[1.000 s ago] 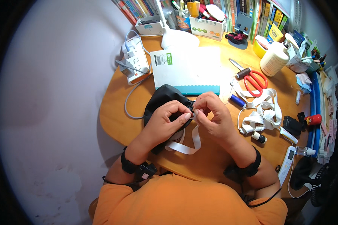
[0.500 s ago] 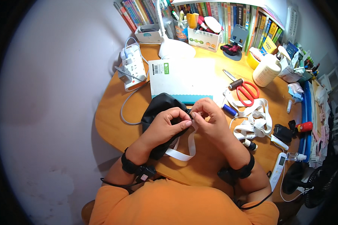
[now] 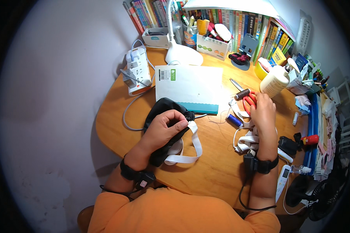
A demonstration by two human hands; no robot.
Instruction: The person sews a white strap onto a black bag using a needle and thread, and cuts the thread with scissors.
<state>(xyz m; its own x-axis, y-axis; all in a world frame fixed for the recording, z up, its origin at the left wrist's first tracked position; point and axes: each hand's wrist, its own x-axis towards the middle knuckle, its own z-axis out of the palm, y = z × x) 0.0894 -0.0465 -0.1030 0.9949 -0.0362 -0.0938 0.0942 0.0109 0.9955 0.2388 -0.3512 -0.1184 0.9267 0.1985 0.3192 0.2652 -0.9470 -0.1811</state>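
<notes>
My left hand (image 3: 165, 128) is closed in a pinch at the gathered edge of a black fabric pouch (image 3: 159, 111). A white elastic band (image 3: 197, 143) hangs in a loop from the pinched spot, which the fingertips partly hide. My right hand (image 3: 263, 110) has its fingers bent around the red handles of a pair of scissors (image 3: 248, 103), lying on the desk with the blades pointing away to the left. Beside the scissors are a dark brown thread spool (image 3: 242, 94) and a blue thread spool (image 3: 234, 120). More white elastic (image 3: 248, 140) lies in folds under my right wrist.
A white and teal booklet (image 3: 190, 87) lies mid-desk, before a white lamp (image 3: 184, 55). The power strip (image 3: 139, 75) is at left, with cables. A pump bottle (image 3: 275, 80) stands at right, near a white remote (image 3: 282, 180). Books (image 3: 237, 25) line the back.
My right hand has left the pouch edge and moved right to the scissors. My left hand keeps its pinch at the pouch and elastic. The whole view has shifted slightly.
</notes>
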